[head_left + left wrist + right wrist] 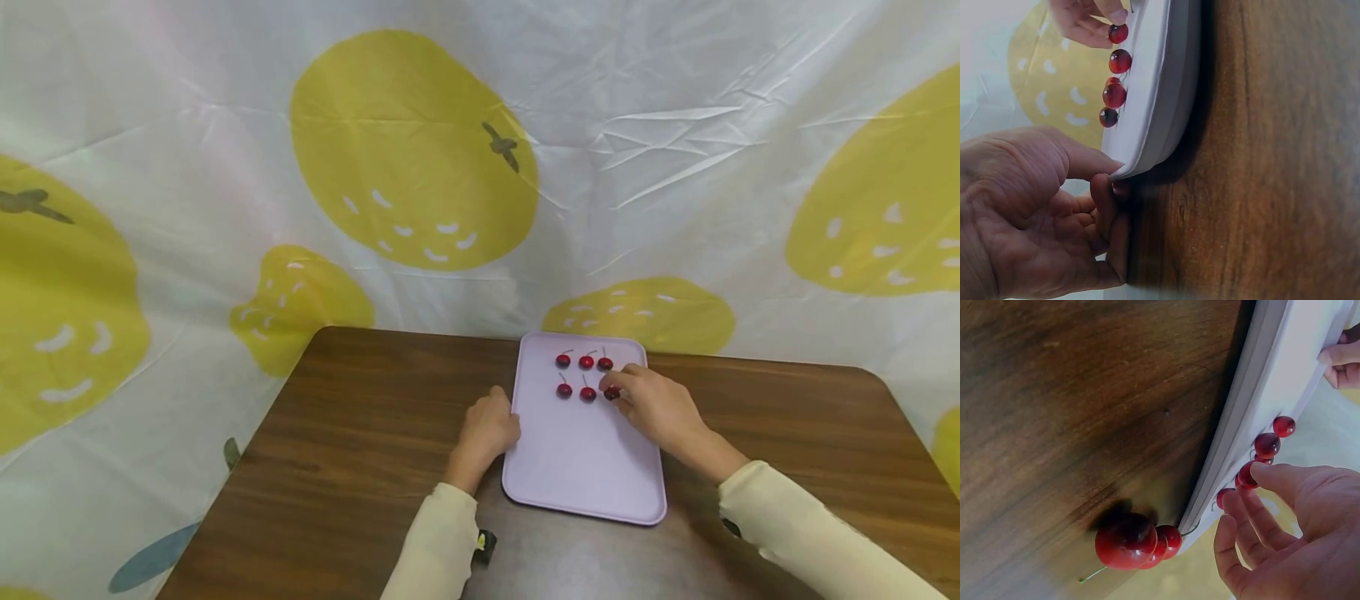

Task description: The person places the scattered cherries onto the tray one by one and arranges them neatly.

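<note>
A pale lilac tray (577,467) lies on the wooden table, carrying several dark red cherries with thin stems. Three of them, among them the far-left cherry (563,361), form a back row; in front sit a left cherry (564,390) and a middle cherry (588,393). At the right end of that front row, my right hand (663,410) pinches another cherry (612,393) between thumb and fingers, low over the tray. My left hand (487,425) grips the tray's left rim, thumb on top and a finger beneath, as the left wrist view shows.
More cherries (1125,542) sit on the table beside the tray's right edge in the right wrist view; my right hand and arm hide them from the head view. A white curtain (585,208) printed with yellow fruit hangs behind the brown table (375,433).
</note>
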`<state>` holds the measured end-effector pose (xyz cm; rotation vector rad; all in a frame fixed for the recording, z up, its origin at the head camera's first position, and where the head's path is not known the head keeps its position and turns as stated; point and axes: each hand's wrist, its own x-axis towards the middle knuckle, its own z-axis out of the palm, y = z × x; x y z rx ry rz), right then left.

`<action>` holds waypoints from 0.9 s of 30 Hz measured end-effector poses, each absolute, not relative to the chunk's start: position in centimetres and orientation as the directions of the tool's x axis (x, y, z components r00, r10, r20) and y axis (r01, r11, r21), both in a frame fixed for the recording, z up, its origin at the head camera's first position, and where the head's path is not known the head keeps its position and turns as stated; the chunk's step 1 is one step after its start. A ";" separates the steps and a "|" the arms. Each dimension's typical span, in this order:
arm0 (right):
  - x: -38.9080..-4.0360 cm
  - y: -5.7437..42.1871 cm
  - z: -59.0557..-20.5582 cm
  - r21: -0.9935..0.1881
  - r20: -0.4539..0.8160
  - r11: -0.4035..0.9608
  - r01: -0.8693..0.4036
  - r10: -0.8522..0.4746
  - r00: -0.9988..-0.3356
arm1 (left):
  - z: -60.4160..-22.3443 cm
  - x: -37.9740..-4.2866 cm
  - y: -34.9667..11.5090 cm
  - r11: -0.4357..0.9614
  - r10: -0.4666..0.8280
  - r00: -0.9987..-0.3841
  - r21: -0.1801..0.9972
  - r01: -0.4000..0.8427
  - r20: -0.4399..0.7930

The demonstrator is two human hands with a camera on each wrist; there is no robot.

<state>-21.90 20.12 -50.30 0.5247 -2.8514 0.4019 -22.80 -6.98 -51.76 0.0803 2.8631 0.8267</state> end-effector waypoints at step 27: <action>-21.8 20.1 -50.5 -0.226 0.239 0.905 -0.361 -0.307 -0.921 | -51.9 -22.8 -7.2 0.834 0.107 -0.988 0.551 0.029 -0.110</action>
